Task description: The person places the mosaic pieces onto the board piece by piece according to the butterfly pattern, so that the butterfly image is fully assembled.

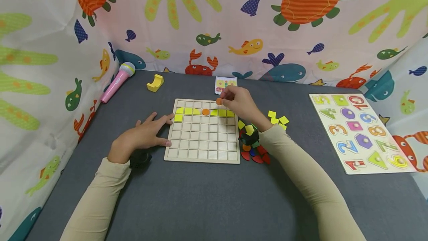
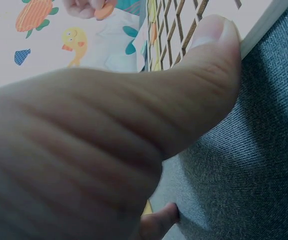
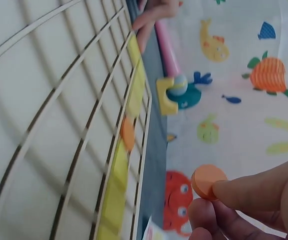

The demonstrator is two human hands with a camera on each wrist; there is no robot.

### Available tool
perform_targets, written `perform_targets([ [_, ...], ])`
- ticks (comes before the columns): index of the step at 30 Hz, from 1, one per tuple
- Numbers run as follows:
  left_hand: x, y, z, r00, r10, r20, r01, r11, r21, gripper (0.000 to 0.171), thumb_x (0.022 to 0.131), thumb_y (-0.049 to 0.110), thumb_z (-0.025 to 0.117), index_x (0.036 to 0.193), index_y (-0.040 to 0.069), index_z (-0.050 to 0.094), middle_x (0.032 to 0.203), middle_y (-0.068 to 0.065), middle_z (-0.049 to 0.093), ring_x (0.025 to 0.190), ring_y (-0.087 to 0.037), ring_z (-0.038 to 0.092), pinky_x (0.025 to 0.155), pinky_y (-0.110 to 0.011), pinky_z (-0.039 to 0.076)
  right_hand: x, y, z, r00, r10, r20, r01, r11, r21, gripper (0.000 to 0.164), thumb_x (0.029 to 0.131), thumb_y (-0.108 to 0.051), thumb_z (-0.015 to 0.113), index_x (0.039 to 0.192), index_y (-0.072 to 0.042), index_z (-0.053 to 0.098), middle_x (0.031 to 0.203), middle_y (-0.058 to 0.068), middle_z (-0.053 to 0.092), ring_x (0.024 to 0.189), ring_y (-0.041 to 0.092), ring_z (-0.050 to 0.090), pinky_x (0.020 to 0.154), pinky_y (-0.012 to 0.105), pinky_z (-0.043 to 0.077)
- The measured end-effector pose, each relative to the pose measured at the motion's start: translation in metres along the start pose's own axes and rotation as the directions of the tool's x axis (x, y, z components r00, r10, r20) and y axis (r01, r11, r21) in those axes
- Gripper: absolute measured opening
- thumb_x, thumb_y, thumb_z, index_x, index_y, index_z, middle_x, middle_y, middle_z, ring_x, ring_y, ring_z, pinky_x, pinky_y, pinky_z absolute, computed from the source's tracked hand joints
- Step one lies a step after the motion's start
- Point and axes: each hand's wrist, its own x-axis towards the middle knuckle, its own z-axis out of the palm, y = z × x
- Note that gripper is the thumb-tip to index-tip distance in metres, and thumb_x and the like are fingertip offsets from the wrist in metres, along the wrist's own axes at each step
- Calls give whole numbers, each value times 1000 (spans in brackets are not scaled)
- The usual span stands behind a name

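Observation:
My right hand (image 1: 242, 103) pinches an orange disc (image 1: 219, 101) between thumb and fingertips, above the far right part of a wooden grid board (image 1: 204, 159). In the right wrist view the held disc (image 3: 208, 181) is tilted and clear of the board. Yellow squares (image 1: 188, 111) fill cells of the second row from the back, with another orange disc (image 1: 205, 112) lying flat among them. One more yellow square (image 1: 178, 118) sits a row nearer at the left. My left hand (image 1: 142, 135) touches the board's left edge, thumb and fingers spread; its thumb (image 2: 214, 65) rests on the rim.
Loose red, green, blue and orange pieces (image 1: 257, 159) and yellow squares (image 1: 283, 120) lie right of the board. A small pattern card (image 1: 220, 83) stands behind it. A yellow arch block (image 1: 155, 83) and pink toy microphone (image 1: 117, 83) are back left, a number puzzle (image 1: 362, 133) right.

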Motion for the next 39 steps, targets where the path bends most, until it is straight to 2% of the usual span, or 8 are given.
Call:
perform_targets([
  [5, 2, -2, 1, 1000, 7, 4, -7, 1000, -14, 99, 94, 45, 84, 170, 20, 26, 171, -16, 35, 160, -52, -3, 113, -85, -1, 10, -11, 16, 998, -46, 31, 46, 999, 7, 5, 100, -2, 72, 105, -2, 74, 94, 9, 71, 83, 25, 64, 74, 35, 51],
  [12, 11, -14, 5, 1000, -21, -11, 21, 1000, -1, 102, 91, 50, 85, 171, 26, 26, 174, -10, 32, 162, -47, -3, 115, -84, 1, 20, -26, 37, 993, -81, 89, 79, 996, 33, 4, 100, -1, 71, 103, -2, 73, 93, 8, 71, 82, 24, 63, 71, 34, 51],
  [17, 10, -12, 3, 1000, -19, 5, 19, 1000, -5, 104, 89, 55, 85, 170, 26, 27, 175, -14, 28, 161, -50, -4, 113, -85, -1, 25, -30, 50, 988, -88, 124, 83, 995, 45, 5, 100, 0, 71, 103, -1, 74, 92, 8, 72, 80, 23, 63, 69, 32, 51],
  [18, 10, -11, 3, 1000, -15, 8, 15, 1000, -6, 104, 89, 55, 84, 170, 25, 27, 175, -15, 27, 160, -51, -5, 112, -86, -1, 26, -31, 53, 987, -85, 133, 80, 996, 42, 5, 101, 0, 71, 102, -2, 75, 92, 7, 72, 80, 23, 63, 70, 32, 50],
  [25, 20, -28, 11, 1000, -12, -15, 12, 1000, 7, 104, 88, 57, 85, 170, 28, 28, 175, -11, 28, 161, -48, -4, 112, -86, 0, 31, -32, 72, 967, -109, 231, 120, 992, -33, 5, 99, 1, 73, 102, -2, 76, 95, 7, 75, 85, 20, 66, 79, 30, 52],
  [31, 8, -12, 5, 1000, -11, -2, 11, 1000, 13, 100, 92, 51, 82, 170, 22, 26, 174, -15, 28, 160, -51, -3, 113, -86, 1, 32, -35, 84, 942, -141, 306, 176, 980, -89, 6, 97, 3, 73, 100, 0, 78, 93, 9, 76, 83, 19, 66, 78, 30, 53],
  [33, 3, -4, 2, 1000, -14, 6, 14, 1000, 18, 99, 94, 48, 81, 171, 20, 26, 174, -17, 28, 160, -53, -3, 112, -86, 1, 31, -36, 87, 938, -150, 311, 192, 975, -109, 7, 97, 4, 73, 99, 0, 78, 93, 9, 76, 83, 18, 67, 79, 30, 53],
  [39, 1, 0, 1, 1000, -17, 0, 17, 999, 33, 96, 96, 44, 80, 170, 19, 25, 173, -17, 30, 159, -54, -1, 113, -86, 2, 31, -37, 92, 932, -195, 307, 250, 956, -152, 12, 96, 7, 70, 95, -1, 79, 88, 8, 74, 80, 19, 64, 76, 31, 52],
])
